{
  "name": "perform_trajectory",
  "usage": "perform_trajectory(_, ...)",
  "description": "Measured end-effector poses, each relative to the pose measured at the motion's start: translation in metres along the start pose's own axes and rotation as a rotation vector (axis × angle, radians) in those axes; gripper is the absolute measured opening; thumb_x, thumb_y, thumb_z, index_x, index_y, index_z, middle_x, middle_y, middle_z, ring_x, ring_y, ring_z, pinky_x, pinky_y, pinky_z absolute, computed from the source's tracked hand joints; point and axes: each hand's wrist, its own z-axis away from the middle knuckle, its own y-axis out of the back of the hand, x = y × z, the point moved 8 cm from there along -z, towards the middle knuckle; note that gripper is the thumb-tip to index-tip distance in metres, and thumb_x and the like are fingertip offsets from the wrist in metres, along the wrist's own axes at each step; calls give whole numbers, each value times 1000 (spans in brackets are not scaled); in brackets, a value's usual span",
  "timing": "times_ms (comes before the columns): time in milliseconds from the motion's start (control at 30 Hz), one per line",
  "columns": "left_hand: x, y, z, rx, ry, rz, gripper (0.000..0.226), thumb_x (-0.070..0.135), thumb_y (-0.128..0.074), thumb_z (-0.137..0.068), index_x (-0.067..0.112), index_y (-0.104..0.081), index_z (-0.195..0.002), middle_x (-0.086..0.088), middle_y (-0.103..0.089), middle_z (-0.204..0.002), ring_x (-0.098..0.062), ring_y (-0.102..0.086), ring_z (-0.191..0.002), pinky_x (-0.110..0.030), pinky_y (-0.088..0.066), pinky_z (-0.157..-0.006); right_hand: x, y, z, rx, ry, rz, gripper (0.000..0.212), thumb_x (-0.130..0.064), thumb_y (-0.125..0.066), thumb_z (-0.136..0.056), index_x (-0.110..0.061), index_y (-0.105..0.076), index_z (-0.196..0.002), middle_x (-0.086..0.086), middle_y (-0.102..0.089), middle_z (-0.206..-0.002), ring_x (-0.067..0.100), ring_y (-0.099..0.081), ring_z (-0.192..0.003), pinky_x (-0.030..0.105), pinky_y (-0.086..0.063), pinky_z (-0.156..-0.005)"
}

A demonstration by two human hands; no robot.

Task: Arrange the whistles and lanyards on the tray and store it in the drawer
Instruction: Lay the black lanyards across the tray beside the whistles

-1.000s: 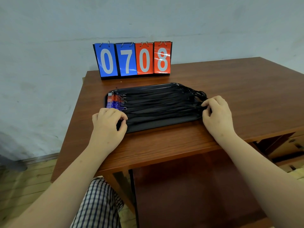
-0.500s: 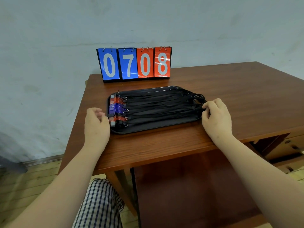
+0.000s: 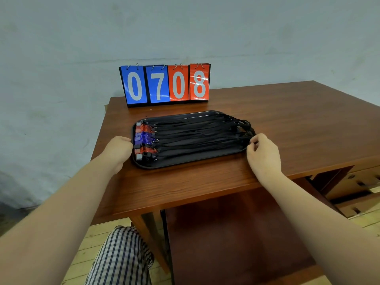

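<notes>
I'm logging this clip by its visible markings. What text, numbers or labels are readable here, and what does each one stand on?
"0" white digit on the first blue card of the flip scoreboard at the back of the table
"7" on the second blue card
"0" on the first red card
"8" on the second red card
No print is readable on the whistles, lanyards or tray.

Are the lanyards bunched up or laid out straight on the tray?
Laid straight: the lanyards run side by side along the tray, looped ends overhanging its right edge.
</notes>
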Motion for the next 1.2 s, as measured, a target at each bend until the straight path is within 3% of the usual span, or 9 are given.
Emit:
perform_trajectory(67,2,-1,-3,-31,51,28,25,-7,-42,-96,5,-57,-80,-11,-56,-89,-24,-56,-89,-36,-48,-88,2,-1,-2,6,-22,-3,14,-20,-48,-100,-14,-57,-109,-5,-58,-76,15,-59,-63,27,-41,-52)
perform_trajectory(167,3,-5,-7,-61,88,47,22,-6,-39,-99,4,-58,-103,-8,-55,-85,-19,-54,-79,-28,-45,-78,2,-6,-6,-11,-72,19,21,-24,-47,-100,-15,-56,-117,-6,-59,-78,15,-59,-66,29,-42,-58)
perform_trajectory(333,4,-6,-9,-96,104,56,33,0,-44,-100,3,-53,-132,-12,-58,-107,-23,-53,-100,-31,-42,-88,-3,-11,-9,-28,-80,66,30,-27,-48,-98,-16,-55,-126,-6,-61,-80,17,-60,-73,30,-45,-67)
perform_trajectory(500,3,-5,-11,-119,103,58,36,0,-47,-100,4,-52,-135,-15,-60,-125,-23,-56,-103,-32,-44,-94,-4,-12,-10,-75,-74,120,32,-28,-46,-99,-18,-49,-130,-7,-61,-77,17,-62,-68,32,-48,-66)
perform_trajectory(700,3,-7,-9,-114,78,53,38,1,-47,-100,2,-50,-138,-16,-58,-129,-27,-55,-116,-34,-40,-101,-2,-12,-9,-73,-78,96,26,-27,-47,-99,-20,-47,-124,-4,-62,-75,17,-60,-64,30,-42,-59)
perform_trajectory(867,1,-5,-7,-151,59,51,37,3,-48,-100,2,-50,-137,-14,-58,-118,-21,-51,-101,-30,-40,-91,1,-7,-5,-54,-80,-22,21,-22,-53,-96,-19,-42,-113,-2,-57,-76,21,-60,-67,33,-45,-61)
perform_trajectory(1033,1,-4,-4,-150,61,58,36,5,-51,-100,4,-51,-136,-12,-58,-118,-21,-51,-104,-31,-39,-95,0,-8,-1,-89,-107,-84,16,-18,-49,-98,-17,-39,-110,2,-54,-74,26,-56,-63,38,-46,-60)
perform_trajectory(1200,3,-5,4,-134,45,52,32,5,-51,-99,2,-54,-131,-14,-59,-111,-22,-52,-97,-33,-40,-89,-1,-1,2,-139,-180,-237,14,-7,-44,-98,-15,-38,-108,4,-47,-75,18,-41,-60,31,-35,-51)
